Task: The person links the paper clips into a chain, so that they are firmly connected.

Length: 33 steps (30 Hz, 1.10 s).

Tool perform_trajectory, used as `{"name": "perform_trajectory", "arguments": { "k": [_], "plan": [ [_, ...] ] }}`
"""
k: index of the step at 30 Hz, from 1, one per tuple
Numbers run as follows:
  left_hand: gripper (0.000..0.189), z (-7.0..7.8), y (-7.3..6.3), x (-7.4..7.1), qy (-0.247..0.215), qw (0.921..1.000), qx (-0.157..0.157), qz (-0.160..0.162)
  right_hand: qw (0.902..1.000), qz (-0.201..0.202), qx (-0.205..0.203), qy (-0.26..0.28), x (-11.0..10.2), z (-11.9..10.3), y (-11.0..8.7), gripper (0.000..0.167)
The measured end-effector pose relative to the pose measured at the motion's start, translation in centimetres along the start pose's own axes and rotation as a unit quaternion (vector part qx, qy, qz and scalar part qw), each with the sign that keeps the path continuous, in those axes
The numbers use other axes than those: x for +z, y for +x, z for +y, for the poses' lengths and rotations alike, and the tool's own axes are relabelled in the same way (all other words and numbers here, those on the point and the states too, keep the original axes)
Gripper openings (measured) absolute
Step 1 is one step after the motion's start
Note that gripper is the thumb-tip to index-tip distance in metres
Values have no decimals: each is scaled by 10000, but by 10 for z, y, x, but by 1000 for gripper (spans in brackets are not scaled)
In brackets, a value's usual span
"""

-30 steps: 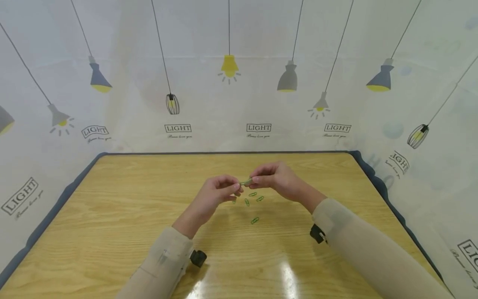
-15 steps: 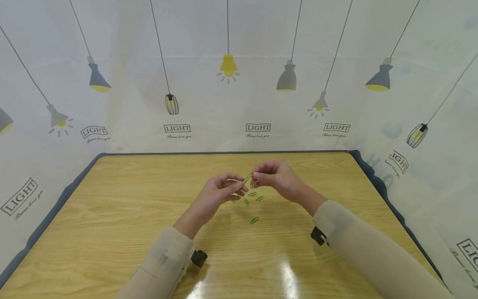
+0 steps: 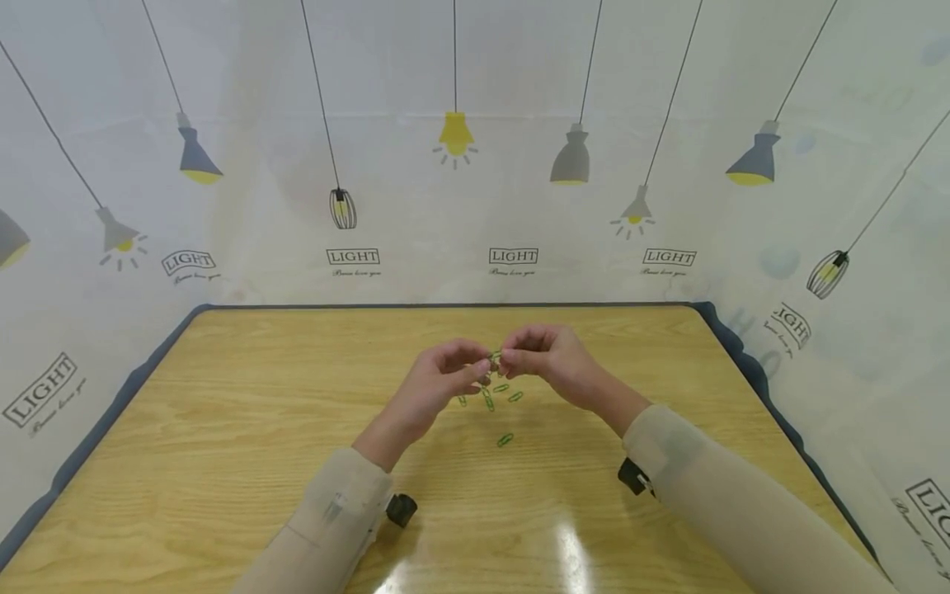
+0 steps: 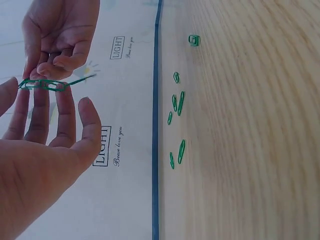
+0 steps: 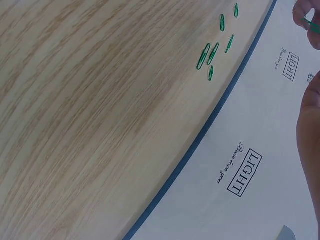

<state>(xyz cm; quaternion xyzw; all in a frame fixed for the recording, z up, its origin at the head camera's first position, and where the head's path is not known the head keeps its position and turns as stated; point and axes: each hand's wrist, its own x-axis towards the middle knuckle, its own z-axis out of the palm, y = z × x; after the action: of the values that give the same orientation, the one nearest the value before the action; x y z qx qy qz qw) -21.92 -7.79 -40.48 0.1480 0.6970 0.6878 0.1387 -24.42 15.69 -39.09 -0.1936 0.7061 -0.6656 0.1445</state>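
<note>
Linked green paper clips [image 4: 45, 84] stretch between my two hands above the table, with one clip hanging off at an angle in the left wrist view. My left hand [image 3: 439, 381] pinches one end between thumb and fingertips. At the other side my right hand [image 3: 552, 361] pinches the clips with thumb and index finger, its fingertips almost meeting the left ones. How the clips hook together is partly hidden by fingers. Below the hands, several loose green paper clips [image 5: 203, 56] lie scattered on the wooden table.
The wooden table [image 3: 245, 429] has a dark blue edge [image 3: 445, 306] at the back. White curtains printed with lamps and the word LIGHT [image 3: 352, 256] enclose it. One loose clip [image 3: 505, 440] lies nearer than the others.
My left hand has shifted slightly right, bringing both hands' fingertips closer together. The clips between them, stretched upward to the right half a second ago, now show less. Loose clips stay put.
</note>
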Motion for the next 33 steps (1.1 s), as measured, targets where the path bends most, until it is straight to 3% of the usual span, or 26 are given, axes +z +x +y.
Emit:
{"name": "perform_trajectory", "arguments": {
  "k": [12, 21, 29, 33],
  "plan": [
    [25, -3, 3, 0, -72, 9994, -76, 335, 10000, -89, 14, 25, -1, 0, 1, 4],
    [29, -7, 3, -4, -237, 9987, -121, 432, 9975, 164, 290, -616, -17, 9, 10, 28],
    [32, -7, 1, -4, -285, 9988, -138, 376, 9939, 203, 529, -942, -27, 24, 21, 28],
    [30, -8, 1, -4, -417, 9983, -127, 385, 9884, -26, 751, -1317, -32, 30, 22, 31]
  ]
}}
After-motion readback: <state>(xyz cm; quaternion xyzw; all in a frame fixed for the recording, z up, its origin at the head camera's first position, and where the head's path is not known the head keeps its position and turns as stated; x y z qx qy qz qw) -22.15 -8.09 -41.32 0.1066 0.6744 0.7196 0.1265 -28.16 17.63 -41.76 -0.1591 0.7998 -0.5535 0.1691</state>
